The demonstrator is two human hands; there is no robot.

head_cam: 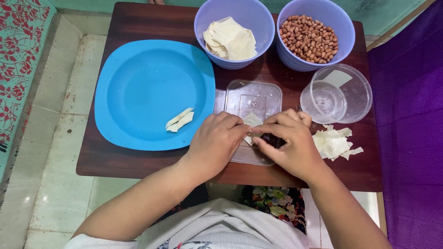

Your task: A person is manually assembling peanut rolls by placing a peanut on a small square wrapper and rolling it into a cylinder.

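Note:
Both my hands meet over a clear plastic lid [254, 99] lying flat on the dark wooden table [138, 23]. My left hand [214, 143] and my right hand [290, 143] pinch a small pale wrapper piece [252, 120] between their fingertips. Most of that piece is hidden under my fingers. Two rolled wrappers [180, 120] lie on the blue plate [152, 92] to the left of my hands.
A purple bowl of wrapper sheets [230, 39] and a purple bowl of peanuts [309, 39] stand at the back. A clear round container with water [337, 94] is at the right. Wrapper scraps [334, 143] lie by my right hand. Purple cloth borders the table's right.

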